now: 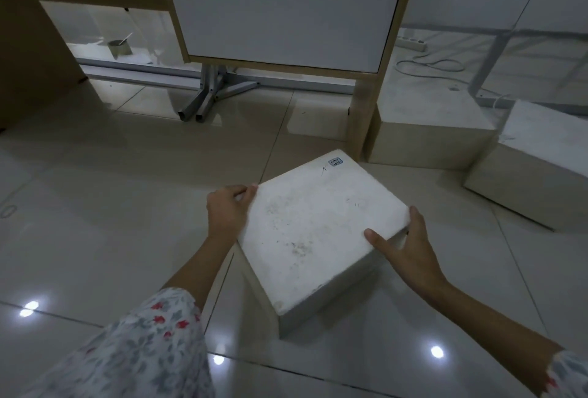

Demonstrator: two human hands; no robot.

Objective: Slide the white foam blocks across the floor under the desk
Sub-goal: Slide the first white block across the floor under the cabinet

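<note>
A square white foam block (313,225) with a small blue sticker at its far corner sits on the tiled floor in front of me, turned diamond-wise. My left hand (227,208) grips its left corner, fingers curled over the edge. My right hand (402,246) holds the right corner, thumb on top and fingers down the side. Two more white foam blocks rest at the right: one (429,128) against the desk's wooden leg, another (537,159) beside it near the frame's right edge. The desk's white cabinet (286,6) hangs above the floor straight ahead.
A metal foot (206,98) of the desk frame stands on the floor under the cabinet. A wooden panel (35,47) closes the left side. A power strip (412,42) and cable (429,65) lie at the back right. A small metal cup (120,46) shows behind glass.
</note>
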